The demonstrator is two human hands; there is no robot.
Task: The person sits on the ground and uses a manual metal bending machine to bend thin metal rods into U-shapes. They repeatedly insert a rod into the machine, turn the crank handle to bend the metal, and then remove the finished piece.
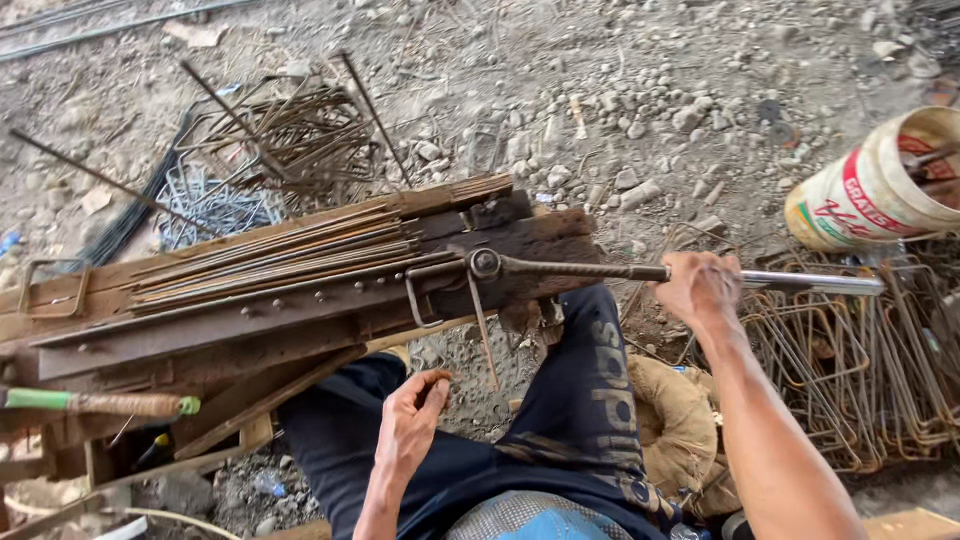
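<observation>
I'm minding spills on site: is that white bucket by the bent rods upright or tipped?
Tipped. The white bucket lies on its side on the gravel ground, its open mouth facing right.
</observation>
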